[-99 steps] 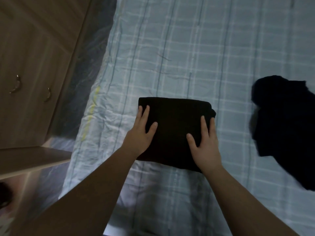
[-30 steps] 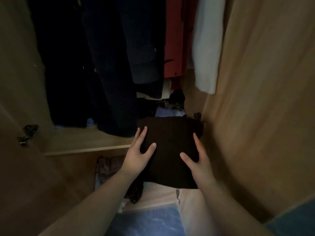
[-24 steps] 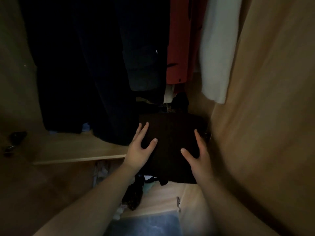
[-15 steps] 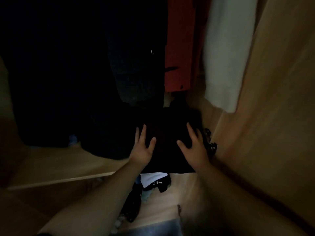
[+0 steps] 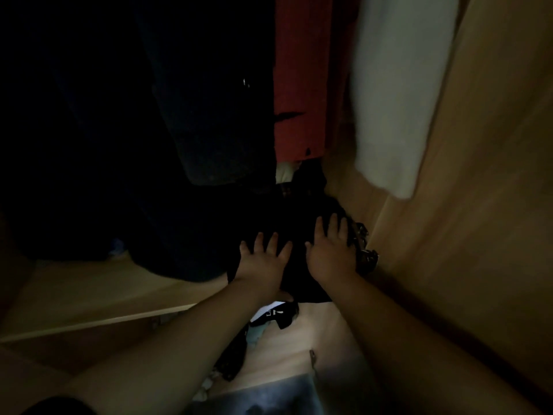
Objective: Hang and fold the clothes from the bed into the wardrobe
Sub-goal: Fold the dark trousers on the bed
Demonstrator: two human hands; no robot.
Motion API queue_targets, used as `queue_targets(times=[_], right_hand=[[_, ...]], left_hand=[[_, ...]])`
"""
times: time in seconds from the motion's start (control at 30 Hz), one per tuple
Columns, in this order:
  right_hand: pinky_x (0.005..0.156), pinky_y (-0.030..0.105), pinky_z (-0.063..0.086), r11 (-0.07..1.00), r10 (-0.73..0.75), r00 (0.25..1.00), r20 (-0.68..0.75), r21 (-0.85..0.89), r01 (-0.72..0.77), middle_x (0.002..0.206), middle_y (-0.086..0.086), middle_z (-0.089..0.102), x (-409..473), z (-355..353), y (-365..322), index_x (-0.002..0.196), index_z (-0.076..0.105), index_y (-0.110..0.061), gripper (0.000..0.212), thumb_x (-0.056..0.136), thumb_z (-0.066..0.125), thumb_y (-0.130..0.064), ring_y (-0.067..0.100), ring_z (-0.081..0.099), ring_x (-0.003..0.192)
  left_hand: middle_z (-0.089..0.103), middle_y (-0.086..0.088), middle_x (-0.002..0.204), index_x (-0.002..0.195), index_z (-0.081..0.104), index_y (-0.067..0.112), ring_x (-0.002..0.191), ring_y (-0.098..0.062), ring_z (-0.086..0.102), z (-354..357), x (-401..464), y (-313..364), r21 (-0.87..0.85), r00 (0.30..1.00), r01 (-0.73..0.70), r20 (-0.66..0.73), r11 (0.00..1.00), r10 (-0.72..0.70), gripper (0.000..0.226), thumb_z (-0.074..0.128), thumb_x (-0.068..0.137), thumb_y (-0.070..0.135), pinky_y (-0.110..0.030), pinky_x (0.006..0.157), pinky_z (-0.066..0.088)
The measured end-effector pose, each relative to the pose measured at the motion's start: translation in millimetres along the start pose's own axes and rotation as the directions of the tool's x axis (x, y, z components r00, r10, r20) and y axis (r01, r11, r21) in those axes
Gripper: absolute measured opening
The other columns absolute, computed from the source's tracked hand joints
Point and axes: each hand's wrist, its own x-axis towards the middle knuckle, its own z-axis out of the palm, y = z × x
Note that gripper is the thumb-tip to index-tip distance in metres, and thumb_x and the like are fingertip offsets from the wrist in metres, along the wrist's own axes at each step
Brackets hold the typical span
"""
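Note:
I look into the dim open wardrobe. A folded black garment [image 5: 299, 265] lies on a pile at the right end of the wardrobe shelf [image 5: 89, 295], under the hanging clothes. My left hand [image 5: 263, 265] rests flat on its left part, fingers spread. On its right part my right hand [image 5: 329, 253] lies flat too, close to the wardrobe's side wall. Much of the garment blends into the dark.
Dark coats [image 5: 179, 115], a red garment [image 5: 299, 85] and a white one [image 5: 395, 100] hang above. The wooden side wall [image 5: 478, 205] stands right; a metal hinge [image 5: 366, 253] sits by my right hand. Below the shelf lie a black-and-white cloth [image 5: 275, 314] and other clothes.
I carried the folded black garment from the bed into the wardrobe and pushed it deeper onto the shelf pile. Both hands now lie flat on top of it.

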Motion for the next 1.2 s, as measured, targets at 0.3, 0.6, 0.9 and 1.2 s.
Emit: queue_targets(times=[0.3,0.6,0.9,1.2], right_hand=[[0.119,0.063,0.0,0.961,-0.217,0.964,0.157,-0.137,0.239,0.165,0.008,-0.02,-45,25,4,0.153,-0.022,-0.038,0.113,0.085,0.068,-0.028,0.037,-0.018,0.15],[0.118,0.057,0.022,0.972,-0.211,0.976,0.057,-0.091,0.215,0.167,0.002,0.011,-3,35,8,0.156,0.001,-0.044,0.082,0.096,0.056,-0.034,0.033,0.007,0.153],[0.118,0.058,0.019,0.976,-0.211,0.972,0.102,-0.036,0.215,0.167,0.0,0.009,39,40,10,0.157,0.001,-0.044,0.088,0.09,0.058,-0.054,0.029,0.005,0.153],[0.117,0.062,0.008,0.973,-0.203,0.975,0.093,-0.095,0.212,0.167,0.003,0.008,26,27,8,0.157,0.003,-0.042,0.103,0.077,0.061,-0.072,0.03,0.003,0.153]], left_hand=[[0.001,-0.007,0.167,0.157,-0.005,0.03,0.151,-0.038,0.001,13,17,-1,-0.112,0.992,0.017,-0.119,0.994,-0.031,0.121,0.058,0.069,0.083,-0.067,0.116,0.01],[-0.004,-0.013,0.166,0.157,-0.006,0.03,0.151,-0.04,-0.005,18,32,-35,-0.068,0.973,-0.188,-0.152,0.98,0.176,0.109,0.054,0.08,0.076,-0.062,0.119,0.009],[-0.006,-0.012,0.166,0.157,-0.009,0.026,0.151,-0.038,-0.007,8,71,-40,-0.079,0.984,-0.155,-0.104,0.985,0.147,0.107,0.06,0.085,0.063,-0.06,0.12,0.009],[-0.013,-0.008,0.166,0.157,-0.012,0.029,0.151,-0.034,-0.013,-4,62,-40,-0.043,0.983,-0.173,-0.074,0.984,0.169,0.11,0.059,0.082,0.067,-0.061,0.119,0.003]])
